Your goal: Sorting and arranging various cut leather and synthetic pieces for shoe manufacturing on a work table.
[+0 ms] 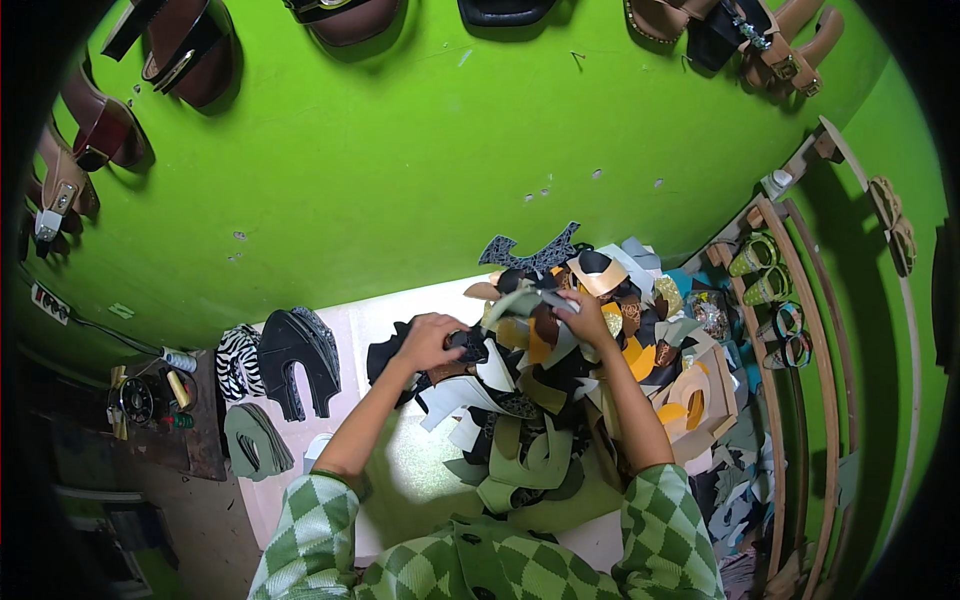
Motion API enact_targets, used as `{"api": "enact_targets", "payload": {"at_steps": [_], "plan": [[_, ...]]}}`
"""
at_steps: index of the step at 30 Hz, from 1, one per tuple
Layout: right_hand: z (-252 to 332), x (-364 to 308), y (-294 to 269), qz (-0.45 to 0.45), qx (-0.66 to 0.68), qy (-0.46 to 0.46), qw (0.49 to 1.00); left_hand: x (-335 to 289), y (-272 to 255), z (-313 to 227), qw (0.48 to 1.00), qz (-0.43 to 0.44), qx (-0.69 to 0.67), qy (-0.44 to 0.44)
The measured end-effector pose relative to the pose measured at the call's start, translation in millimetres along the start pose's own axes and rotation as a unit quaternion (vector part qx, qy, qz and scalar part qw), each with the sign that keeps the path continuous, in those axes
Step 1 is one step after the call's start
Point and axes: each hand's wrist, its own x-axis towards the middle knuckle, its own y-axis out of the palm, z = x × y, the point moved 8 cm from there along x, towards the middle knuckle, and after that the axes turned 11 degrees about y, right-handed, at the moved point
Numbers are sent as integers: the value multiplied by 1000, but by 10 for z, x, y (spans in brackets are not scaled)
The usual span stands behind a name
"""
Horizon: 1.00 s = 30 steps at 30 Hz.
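A heap of cut leather-like scraps (500,400) in black, white, olive, brown and gold lies before me on a pale table. At the heap's left side, my left hand (432,342) has its fingers curled on a black scrap (468,347). My right hand (585,318), over the heap's far middle, grips a curved grey-green piece (515,303) by its right end. Olive curved cut-outs (530,455) rest on the near side of the heap. Behind it, a dark patterned piece (530,248) leans against the green wall.
Stacks of black arched pieces (298,365), zebra-print pieces (238,362) and olive pieces (257,440) sit on the table's left (350,335). To the right are an open cardboard box (715,395), wooden rails (800,400) with sandals, and more scraps below. Sandals hang on the wall.
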Motion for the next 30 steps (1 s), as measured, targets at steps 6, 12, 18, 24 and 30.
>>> {"api": "enact_targets", "payload": {"at_steps": [6,12,18,24,30], "plan": [[174,135,-235,7,6,115,993,223,418,-739,979,137,93,118],[21,-81,-639,-64,-53,60,995,163,571,-441,978,159,-46,-130],[-253,-244,-504,21,93,168,981,80,428,-488,815,12,-564,-137],[311,-261,-385,85,115,122,982,-114,244,-415,852,-8,-507,-132],[533,-782,51,461,-123,21,879,-609,29,-430,987,0,-147,-71]]}}
